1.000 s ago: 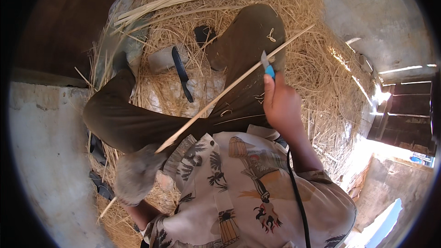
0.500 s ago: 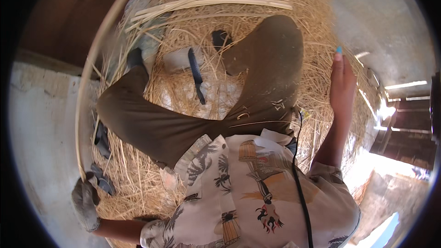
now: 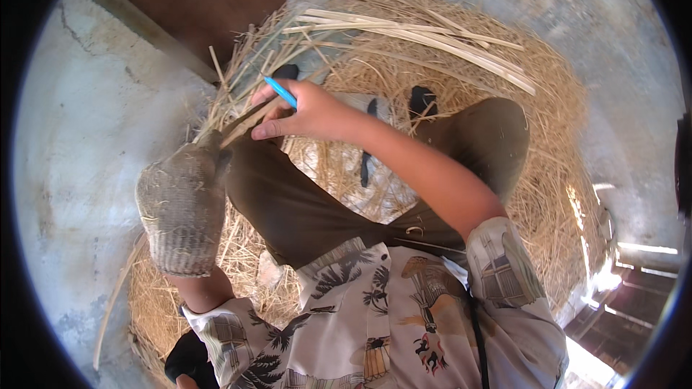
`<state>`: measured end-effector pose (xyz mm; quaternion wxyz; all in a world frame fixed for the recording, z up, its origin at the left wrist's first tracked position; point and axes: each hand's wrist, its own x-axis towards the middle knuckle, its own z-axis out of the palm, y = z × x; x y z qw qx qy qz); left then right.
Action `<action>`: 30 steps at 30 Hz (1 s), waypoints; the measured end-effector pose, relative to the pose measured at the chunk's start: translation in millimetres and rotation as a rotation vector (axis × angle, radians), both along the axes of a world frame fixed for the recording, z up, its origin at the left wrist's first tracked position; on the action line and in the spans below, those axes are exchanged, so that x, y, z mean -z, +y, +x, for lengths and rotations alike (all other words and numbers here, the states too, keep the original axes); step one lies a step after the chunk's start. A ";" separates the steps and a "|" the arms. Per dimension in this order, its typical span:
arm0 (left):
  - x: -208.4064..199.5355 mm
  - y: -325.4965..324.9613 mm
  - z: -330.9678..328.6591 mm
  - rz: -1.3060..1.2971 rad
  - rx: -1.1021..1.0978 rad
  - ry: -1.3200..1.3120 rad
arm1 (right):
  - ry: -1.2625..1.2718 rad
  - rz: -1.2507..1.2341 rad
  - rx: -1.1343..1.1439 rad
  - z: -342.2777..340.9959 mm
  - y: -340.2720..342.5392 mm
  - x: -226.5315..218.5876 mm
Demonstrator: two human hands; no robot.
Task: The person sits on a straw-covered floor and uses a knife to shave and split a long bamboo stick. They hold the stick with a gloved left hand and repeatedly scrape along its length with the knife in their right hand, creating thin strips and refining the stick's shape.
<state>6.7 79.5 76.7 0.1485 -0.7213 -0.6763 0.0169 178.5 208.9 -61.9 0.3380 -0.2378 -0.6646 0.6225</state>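
My left hand (image 3: 184, 205), in a grey knitted glove, is closed at the left around a cane or bamboo strip (image 3: 236, 125). Its fingers are partly hidden by the glove's bulk. My right hand (image 3: 306, 109) is bare and reaches across to the strip, thumb and fingertips close about it; whether they press on it I cannot tell. A slim, pointed blue pen-like tool (image 3: 280, 92) is held between its fingers. Under my right forearm lies a dark knife (image 3: 365, 169), its middle hidden by the arm, beside a pale block (image 3: 389, 108).
Straw and shavings (image 3: 548, 173) cover the floor around my bent legs (image 3: 288, 202). Several pale split strips (image 3: 432, 36) lie across the far side. A grey wall (image 3: 79, 173) rises close on the left. Something black (image 3: 189, 360) sits at the lower left edge.
My right hand, with the blue tool, has swung from the far right across to the left. My gloved left hand has come up and inward; the long strip's tall curve no longer shows.
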 end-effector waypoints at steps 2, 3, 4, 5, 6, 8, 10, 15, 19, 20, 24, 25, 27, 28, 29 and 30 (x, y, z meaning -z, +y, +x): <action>-8.6 4.7 11.4 -0.069 -0.027 0.164 | 0.065 -0.045 0.040 -21.3 6.2 24.9; -9.0 11.3 14.3 0.001 0.103 0.206 | 0.128 -0.088 0.060 -26.1 9.8 35.3; -11.4 17.0 16.7 0.071 0.228 0.249 | 0.191 -0.130 0.076 -31.2 12.0 40.1; -12.8 20.7 18.0 0.140 0.359 0.288 | 0.192 -0.159 0.057 -36.1 13.8 45.1; -16.2 9.1 12.6 0.179 0.470 0.287 | 0.196 -0.184 0.029 -41.5 15.4 43.9; 1.8 -19.9 -7.8 0.418 0.528 0.040 | 0.193 -0.230 0.088 -44.5 22.1 49.9; 27.6 -40.9 -14.6 0.792 0.341 -0.306 | 0.211 -0.315 0.139 -51.8 23.4 52.5; 103.5 -25.0 29.8 1.249 -0.151 -1.210 | 0.115 -0.475 0.065 -61.1 26.3 55.9; 76.2 9.6 14.3 1.035 0.104 -1.528 | 0.002 -0.477 0.069 -59.9 22.0 66.2; 58.3 21.6 13.6 1.011 0.156 -1.518 | 0.032 -0.492 0.055 -57.5 24.0 74.7; -9.3 34.7 8.0 0.864 0.542 -1.473 | -0.123 -0.437 0.071 -38.5 24.5 74.3; -21.5 36.0 9.0 0.839 0.645 -1.472 | -0.099 -0.471 0.088 -34.4 23.5 72.0; -38.5 39.9 -2.9 0.678 0.705 -1.847 | -0.093 -0.496 0.110 -24.3 24.5 66.5; -37.6 40.8 0.3 0.676 0.649 -1.782 | -0.106 -0.489 0.116 -20.3 26.5 63.2; -37.0 44.6 7.9 0.665 0.598 -1.723 | -0.119 -0.487 0.134 -13.9 27.2 62.4; -40.2 45.1 17.8 0.657 0.544 -1.656 | -0.104 -0.483 0.182 -12.0 28.1 61.6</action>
